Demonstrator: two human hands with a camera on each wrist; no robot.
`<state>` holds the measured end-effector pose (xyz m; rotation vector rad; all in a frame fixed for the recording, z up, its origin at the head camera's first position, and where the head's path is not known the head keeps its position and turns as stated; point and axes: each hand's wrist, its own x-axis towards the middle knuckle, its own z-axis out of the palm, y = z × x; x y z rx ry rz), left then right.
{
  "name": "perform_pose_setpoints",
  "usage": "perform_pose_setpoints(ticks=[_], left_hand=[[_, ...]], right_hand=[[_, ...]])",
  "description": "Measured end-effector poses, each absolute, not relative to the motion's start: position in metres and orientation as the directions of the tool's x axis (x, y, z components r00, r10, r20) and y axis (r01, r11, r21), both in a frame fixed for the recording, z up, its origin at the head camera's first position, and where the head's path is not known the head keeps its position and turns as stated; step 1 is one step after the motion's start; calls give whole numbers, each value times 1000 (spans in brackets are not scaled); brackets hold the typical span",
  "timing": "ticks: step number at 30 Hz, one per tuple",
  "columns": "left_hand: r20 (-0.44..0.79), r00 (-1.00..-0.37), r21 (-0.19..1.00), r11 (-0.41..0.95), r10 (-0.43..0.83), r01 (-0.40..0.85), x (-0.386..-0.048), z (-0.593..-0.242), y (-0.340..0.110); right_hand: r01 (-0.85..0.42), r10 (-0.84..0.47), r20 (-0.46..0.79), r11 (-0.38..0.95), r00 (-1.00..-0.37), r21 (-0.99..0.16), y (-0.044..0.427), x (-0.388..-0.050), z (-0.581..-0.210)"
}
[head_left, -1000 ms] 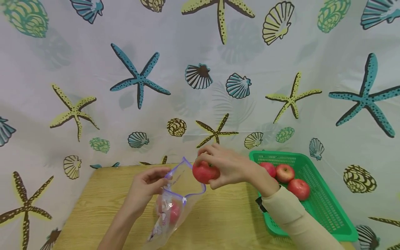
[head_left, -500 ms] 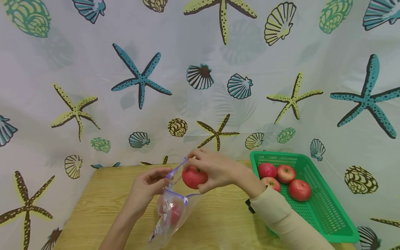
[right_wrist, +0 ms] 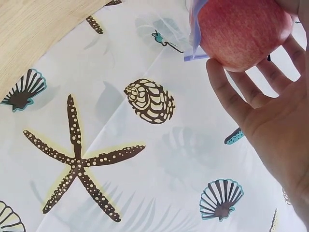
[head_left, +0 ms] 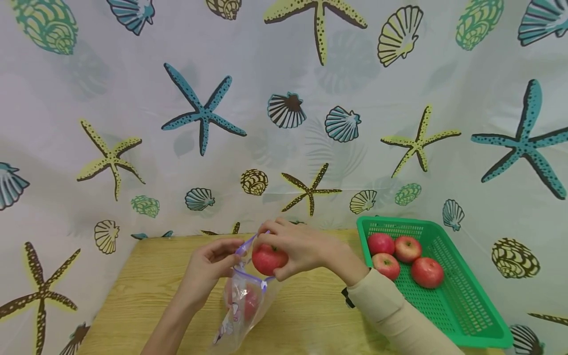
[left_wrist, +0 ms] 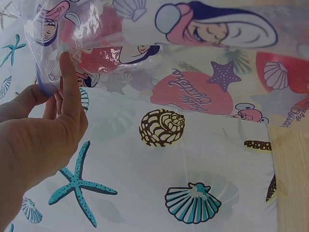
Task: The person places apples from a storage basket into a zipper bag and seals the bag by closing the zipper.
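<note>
A red apple [head_left: 269, 260] sits in the grip of my right hand [head_left: 301, 246], at the mouth of a clear zip bag [head_left: 239, 315] with a purple zip edge. In the right wrist view, fingers curl round the apple [right_wrist: 244, 31] beside the purple edge. My left hand [head_left: 208, 271] pinches the left side of the bag's mouth; the left wrist view shows thumb and fingers on that edge [left_wrist: 44, 89]. Red fruit shows through the bag's plastic lower down. Printed cartoon figures and shells cover the bag [left_wrist: 217, 34].
To the right stands a green plastic basket [head_left: 481, 296] holding several red apples [head_left: 427, 272]. A wood-grain table [head_left: 151, 276] lies under everything. Behind it hangs a white sheet [head_left: 266, 44] printed with starfish and shells. A small black object [head_left: 348, 298] shows beside my right sleeve.
My right hand has moved left and slightly down with its apple, from the right of the bag's mouth into it. The left hand keeps its pinch on the bag's edge.
</note>
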<state>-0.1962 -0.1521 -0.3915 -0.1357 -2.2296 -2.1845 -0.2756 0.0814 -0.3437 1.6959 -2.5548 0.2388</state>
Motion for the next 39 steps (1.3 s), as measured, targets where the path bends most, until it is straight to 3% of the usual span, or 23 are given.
perform_pose_setpoints(ticks=[16,27,32,39], left_hand=[[78,-996,997,7,37,78,-194,-392,-154],[57,-998,998,-14,18,56,-195,-395,-152],[33,-999,999,1,17,33,-194,-398,-151],[47,-999,998,28,20,48,-195,-398,-156]], right_hand=[[-934,-926,165,314,-341,-170,77,-278,-350],[-973,-922,322,176,-216,-150,81,-281,-347],[-969,-918,324,183,-228,-163,93,-283,-346],[-952,-909,296,252,-294,-171,124,-290,-352]])
